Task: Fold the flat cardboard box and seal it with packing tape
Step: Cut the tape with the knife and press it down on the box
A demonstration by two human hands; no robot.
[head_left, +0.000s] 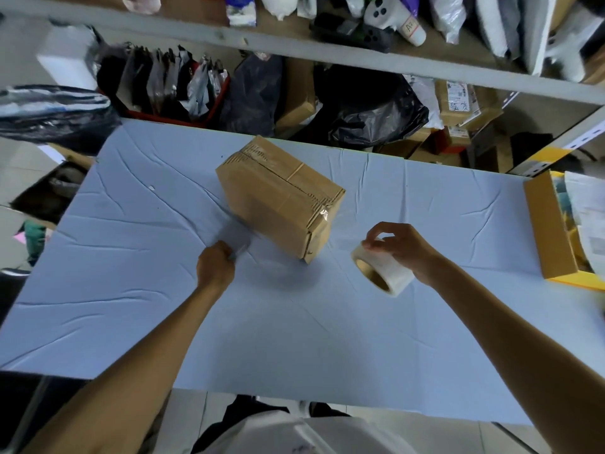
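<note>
Left-hand item: thin object (240, 248) gripped in the left hand (214, 265); smeared by motion, kind cannot be told.
Box, near side: lower left face of the cardboard box (278, 204) blurred where it meets that smear; underside hidden against the cloth (131, 290).
Tape roll: far rim of the tape roll (381, 270) covered by the right hand (402, 247) that grips it; loose end too faint to make out.
Yellow carton (550, 231): cut by the right edge; contents seen only in part.
Parcel label (458, 99): print too small to read.
Top shelf (327, 57): goods cut by the upper edge.
</note>
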